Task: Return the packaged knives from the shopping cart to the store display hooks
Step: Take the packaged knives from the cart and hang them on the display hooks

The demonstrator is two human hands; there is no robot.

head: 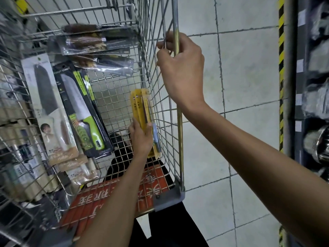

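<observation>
Our left hand [140, 138] grasps the presumably light, stiff yellow knife packs [140, 104] mid-card; our right hand [179, 68] clasps the cart rim [180, 131].

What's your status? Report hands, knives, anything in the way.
Left hand holds yellow knife packs, low in the cart by its side wall. Right hand grips the rail. Other knife packs lie alongside; lift-out looks clear.

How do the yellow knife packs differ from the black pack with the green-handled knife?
The yellow packs are narrow; the black pack is wider and longer. The left hand grips the yellow packs near the cart's wire side; no hand touches the black pack. Both are inside the cart.
</observation>
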